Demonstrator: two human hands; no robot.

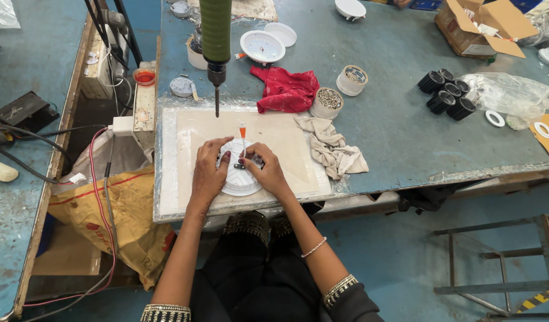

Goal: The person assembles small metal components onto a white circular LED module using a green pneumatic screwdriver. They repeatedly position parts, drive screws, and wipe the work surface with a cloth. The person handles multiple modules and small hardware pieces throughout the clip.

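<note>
At the left, a yellow sack sits below the table edge. The left hand lies with curled fingers on the left rim of a white round lamp, which rests on a pale mat near the front edge. A screwdriver hangs just above it, with free mat between. The right hand pinches a small part on the lamp. To the right lie a beige cloth, then open blue table.

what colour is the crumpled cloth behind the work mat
Red cloth, clearest in the head view.
</note>
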